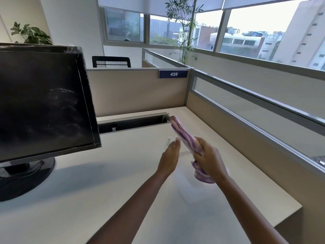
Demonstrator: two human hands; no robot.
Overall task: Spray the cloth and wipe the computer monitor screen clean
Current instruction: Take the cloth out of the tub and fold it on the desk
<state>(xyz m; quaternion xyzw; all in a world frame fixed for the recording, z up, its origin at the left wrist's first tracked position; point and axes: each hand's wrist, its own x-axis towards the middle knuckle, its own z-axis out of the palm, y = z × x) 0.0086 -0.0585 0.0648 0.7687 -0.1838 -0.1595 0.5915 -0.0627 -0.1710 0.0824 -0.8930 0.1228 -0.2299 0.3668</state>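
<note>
Right hand [209,161] gripping a purple cloth [182,136] — fingers curling tight round its bunched middle, one end sticking up past the knuckles, the other hanging below the heel of the hand. Left hand [169,155] hovering alongside, fingers straight and together, holding nothing; fingertips lying just beside the cloth, contact unclear. Just beyond those fingertips a small white object [169,139] is standing on the desk [105,199] — possibly the spray bottle, too blurred to tell. Monitor screen [44,103] sitting well left of both hands, showing smears.
</note>
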